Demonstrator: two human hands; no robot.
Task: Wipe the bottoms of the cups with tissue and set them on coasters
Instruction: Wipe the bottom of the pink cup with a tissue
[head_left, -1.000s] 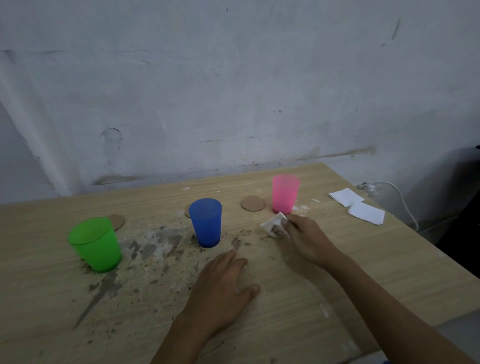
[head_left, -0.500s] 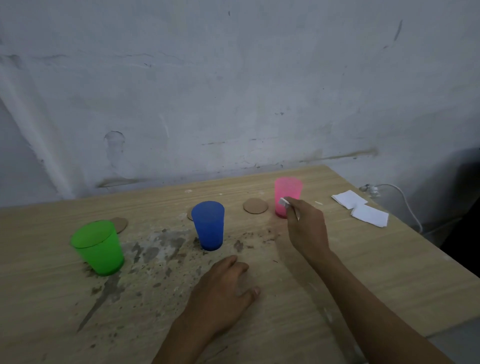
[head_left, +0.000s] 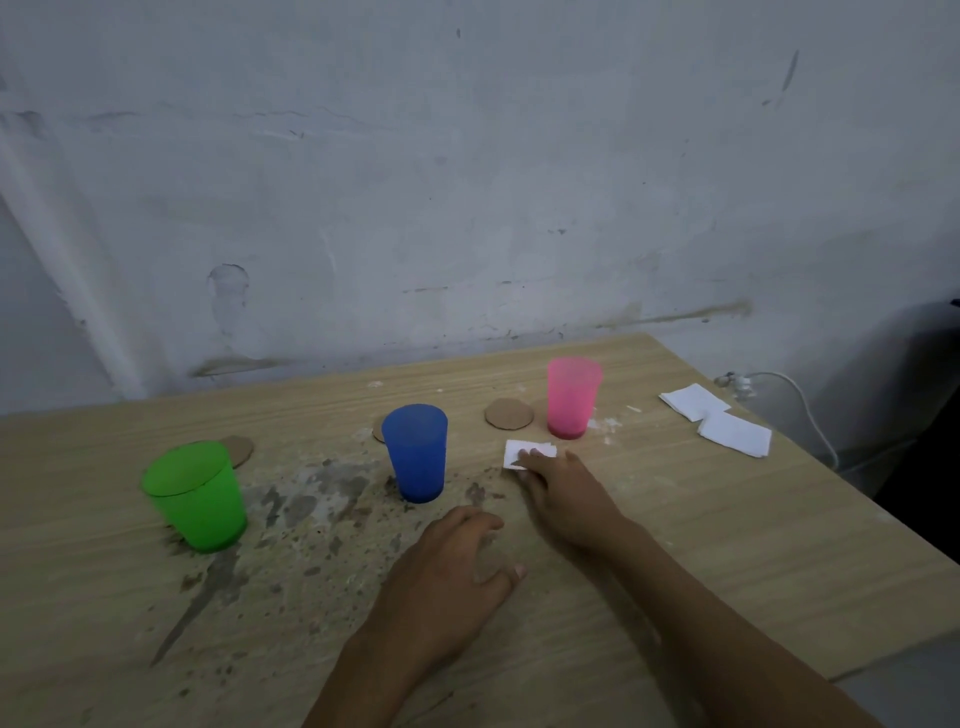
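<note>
Tissue (head_left: 529, 453) under right hand (head_left: 563, 496) fingertips, palm down.

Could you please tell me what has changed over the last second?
The right hand lifted the tissue toward the pink cup, then drew back and now presses it flat on the table. The left hand, all three cups and the coasters stayed put.
</note>
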